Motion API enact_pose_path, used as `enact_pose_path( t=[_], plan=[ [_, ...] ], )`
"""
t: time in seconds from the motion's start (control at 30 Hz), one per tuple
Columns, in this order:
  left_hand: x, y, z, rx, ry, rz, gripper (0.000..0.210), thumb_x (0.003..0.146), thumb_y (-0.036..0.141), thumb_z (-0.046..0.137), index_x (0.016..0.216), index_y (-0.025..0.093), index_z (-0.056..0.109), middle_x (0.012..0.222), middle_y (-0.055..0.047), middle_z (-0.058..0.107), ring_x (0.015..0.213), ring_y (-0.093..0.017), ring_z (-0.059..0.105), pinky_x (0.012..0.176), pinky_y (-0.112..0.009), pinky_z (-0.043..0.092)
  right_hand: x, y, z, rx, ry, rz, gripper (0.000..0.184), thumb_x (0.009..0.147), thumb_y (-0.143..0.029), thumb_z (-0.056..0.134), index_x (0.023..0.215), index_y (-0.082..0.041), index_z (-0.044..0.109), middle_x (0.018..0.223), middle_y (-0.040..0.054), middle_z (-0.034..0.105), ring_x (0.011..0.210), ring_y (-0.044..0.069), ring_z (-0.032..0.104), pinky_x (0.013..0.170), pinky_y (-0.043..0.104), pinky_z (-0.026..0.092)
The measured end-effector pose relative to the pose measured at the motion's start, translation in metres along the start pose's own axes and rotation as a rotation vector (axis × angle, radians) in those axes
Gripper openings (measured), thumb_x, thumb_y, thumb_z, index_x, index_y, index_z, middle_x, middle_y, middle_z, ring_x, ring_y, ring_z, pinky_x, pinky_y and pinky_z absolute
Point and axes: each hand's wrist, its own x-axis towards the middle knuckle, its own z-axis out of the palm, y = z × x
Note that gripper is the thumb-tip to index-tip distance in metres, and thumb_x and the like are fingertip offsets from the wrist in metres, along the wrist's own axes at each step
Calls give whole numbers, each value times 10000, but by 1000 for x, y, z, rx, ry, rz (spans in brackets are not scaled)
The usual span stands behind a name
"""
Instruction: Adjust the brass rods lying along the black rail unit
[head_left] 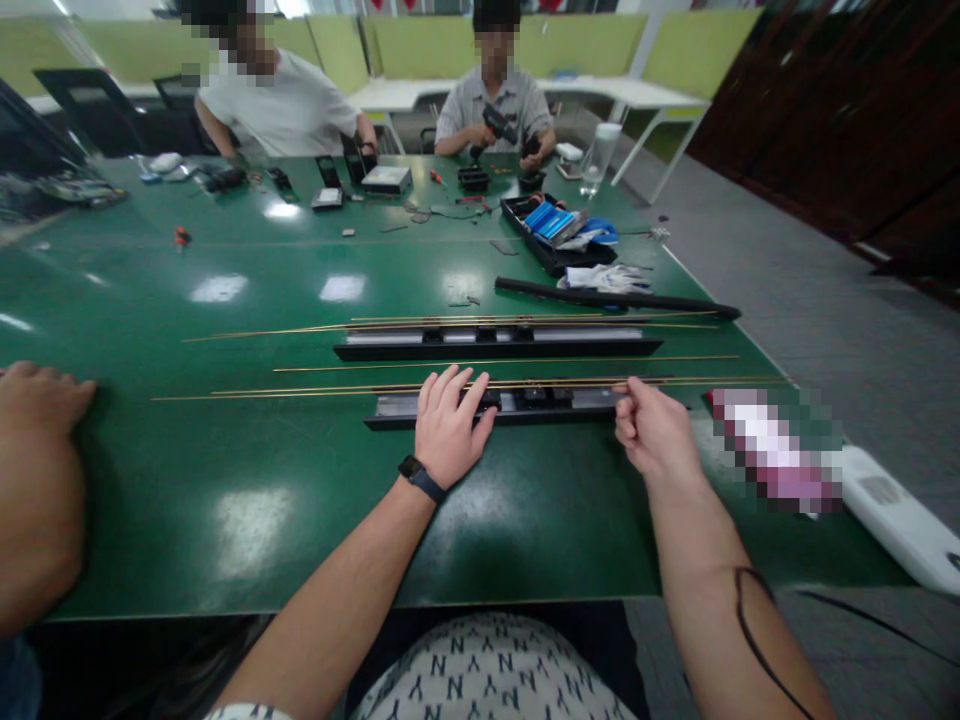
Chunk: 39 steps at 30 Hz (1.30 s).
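Note:
A long black rail (397, 421) with a silvery inside and several small black blocks lies across the table in front of me. Thin brass-coloured rods (315, 390) run along its top and stick out past both ends. My left hand (452, 430) rests over the rail's left half, open, its fingers stretched out across the rods. At the right end, my right hand (660, 425) is closed in a pinch on one or more of the rods; its fingertips hide the exact grip. Just beyond lies a loose brass rod (495, 363) on the table.
A second black rail (495, 350) with rods lies farther off, before a black tube (615, 297). Behind it are gloves (604, 278) and a black tray (536, 245) of blue packets. A neighbour's arm (37, 480) is at left; two people sit opposite. A white device (892, 520) stands right.

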Motion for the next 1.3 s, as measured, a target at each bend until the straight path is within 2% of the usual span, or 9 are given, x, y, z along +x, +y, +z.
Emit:
enact_pose_path(
  t=[0.1,0.27,0.47,0.67,0.87,0.93,1.1,1.3],
  plan=[
    [0,0,1,-2,0,0,464,995,378,596,1438,240,601,1458,-109,626,1458,-299,480,1271,-523,289,0,-1,0,-2,18,2,210,890,-342,721,798,-166,654,494,-41,548,278,56,355,242,157,221],
    [0,0,0,-9,6,3,459,995,369,595,1435,237,603,1447,-113,632,1458,-298,482,1272,-519,288,0,0,0,-18,-39,17,259,861,-383,776,804,-174,634,499,-39,558,272,54,355,246,155,214],
    [0,0,-1,-8,1,2,462,996,376,592,1436,234,602,1455,-114,628,1463,-298,477,1277,-521,281,1,-4,-1,2,68,2,179,881,-306,712,790,-173,635,491,-42,547,280,58,368,244,155,218],
    [0,0,-1,-4,2,2,457,997,372,590,1434,238,604,1457,-114,627,1461,-299,479,1278,-528,279,3,-2,-2,-14,39,1,179,888,-321,706,811,-169,651,498,-45,553,284,53,363,247,155,225],
    [0,0,-1,-18,-2,-4,468,993,371,591,1444,247,596,1459,-112,626,1466,-300,475,1276,-532,284,4,-1,-4,-8,66,-14,225,883,-361,740,796,-177,645,500,-40,553,288,59,370,249,158,227],
    [1,0,-1,-13,-3,-2,467,993,374,590,1443,247,598,1460,-112,625,1465,-302,476,1275,-534,284,3,0,-4,-11,41,-21,226,887,-364,740,806,-170,656,501,-40,556,288,56,365,249,156,226],
    [0,0,-1,-4,1,-2,467,992,377,593,1437,240,605,1452,-117,631,1457,-307,484,1275,-538,283,1,4,-3,-28,-131,14,322,827,-441,822,859,-154,680,500,-43,558,274,50,346,252,151,209],
    [0,0,0,-6,3,5,470,992,373,593,1445,246,596,1459,-114,625,1461,-304,482,1278,-534,279,0,4,-2,-41,-141,16,338,817,-451,832,859,-149,687,497,-35,559,270,52,348,254,149,210]
  ],
)
